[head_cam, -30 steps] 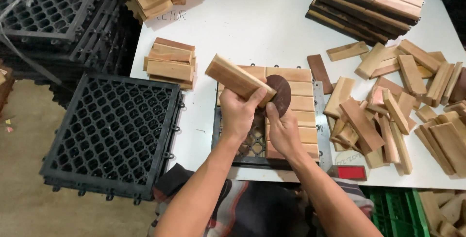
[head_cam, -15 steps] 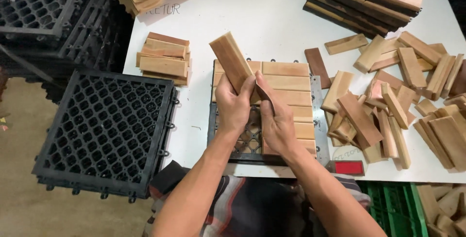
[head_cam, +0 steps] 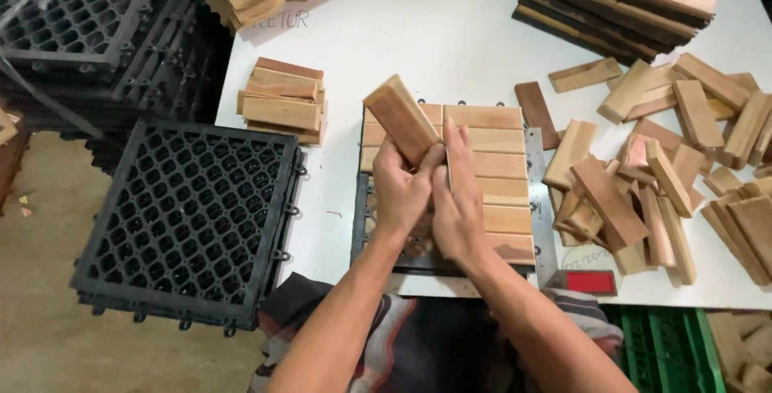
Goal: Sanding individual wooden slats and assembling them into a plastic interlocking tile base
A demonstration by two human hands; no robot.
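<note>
since half a second back the wood slat (head_cam: 401, 119) has tipped less steeply and both hands have closed in together over the half-filled tile (head_cam: 490, 164). left hand (head_cam: 400, 192) is wrapped around the slat's near end, far end angled up and left. right hand (head_cam: 456, 200) presses against the left, fingers flat and extended; can't tell if it grips anything. judging by that, the slat looks close to being seated in the open left column of the black grid base (head_cam: 366, 232). loose slats (head_cam: 643, 176) piled right, small slat stack (head_cam: 281, 99) left on the white worktop (head_cam: 450, 31), spare black grid (head_cam: 189, 220) further left.
</note>
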